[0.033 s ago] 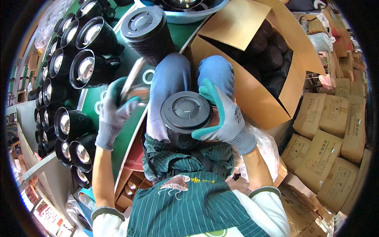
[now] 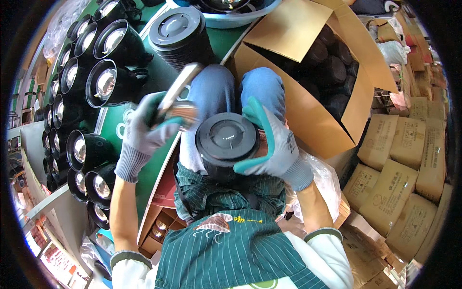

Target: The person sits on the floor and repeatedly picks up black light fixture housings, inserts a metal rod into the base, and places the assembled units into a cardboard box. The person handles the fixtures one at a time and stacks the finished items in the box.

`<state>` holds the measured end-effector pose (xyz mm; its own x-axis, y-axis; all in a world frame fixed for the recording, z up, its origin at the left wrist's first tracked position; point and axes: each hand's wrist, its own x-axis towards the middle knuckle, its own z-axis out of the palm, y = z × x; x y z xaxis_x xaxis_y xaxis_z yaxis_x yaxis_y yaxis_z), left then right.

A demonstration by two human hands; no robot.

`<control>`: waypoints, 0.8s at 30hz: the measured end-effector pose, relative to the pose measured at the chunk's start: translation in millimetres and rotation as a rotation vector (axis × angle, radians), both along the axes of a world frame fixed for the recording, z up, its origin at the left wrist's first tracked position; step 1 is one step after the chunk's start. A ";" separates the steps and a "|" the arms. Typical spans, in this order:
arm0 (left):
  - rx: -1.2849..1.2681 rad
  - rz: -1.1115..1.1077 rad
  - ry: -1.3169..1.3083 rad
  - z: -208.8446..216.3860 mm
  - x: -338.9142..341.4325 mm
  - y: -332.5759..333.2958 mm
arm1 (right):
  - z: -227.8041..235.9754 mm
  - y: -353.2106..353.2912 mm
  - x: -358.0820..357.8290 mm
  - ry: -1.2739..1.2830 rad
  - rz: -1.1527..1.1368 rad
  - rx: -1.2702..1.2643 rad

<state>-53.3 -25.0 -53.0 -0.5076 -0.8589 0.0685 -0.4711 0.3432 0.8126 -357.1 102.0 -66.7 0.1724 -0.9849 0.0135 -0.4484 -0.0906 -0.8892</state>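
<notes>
On my lap stands a black pot with a round black lid (image 2: 227,137), seen from above. My right hand (image 2: 276,142), in a grey and green glove, curves round its right side; the lower digit touches the side below the lid, and the upper one is stretched out past the rim. Something brownish shows between that palm and the pot, too little to name. Left of the pot, my gloved left hand (image 2: 149,123) is closed on a blurred round brownish thing (image 2: 185,111) with a long pale bar (image 2: 182,84) sticking up from it.
A stack of round black lids (image 2: 179,36) stands on the green table (image 2: 166,168). Several black pots with mirrored insides (image 2: 103,84) lie on their sides at the left. An open carton (image 2: 293,79) holds dark round things; sealed cartons (image 2: 390,192) are piled at the right.
My left hand has shifted slightly right, toward the pot, and the thing in it has swung the same way and shows more clearly. My right hand and the pot look almost unmoved.
</notes>
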 end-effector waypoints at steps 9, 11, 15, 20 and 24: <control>0.003 -0.651 -0.427 56.3 -61.8 -29.6 | -17.5 -13.3 9.9 -1.005 -0.294 0.105; 0.003 -0.600 -0.466 60.6 -62.6 -19.1 | -17.3 -29.1 6.8 -1.123 -0.254 0.124; 0.019 -0.481 -0.612 80.3 -72.7 15.2 | -22.6 -64.2 10.7 -1.061 -0.125 0.228; 0.141 -0.474 -0.538 102.1 -57.9 19.6 | -66.2 -110.9 22.3 -1.467 0.171 0.285; -0.071 -0.320 -0.482 85.3 -67.6 61.4 | -62.6 -131.9 43.6 -1.473 0.201 0.536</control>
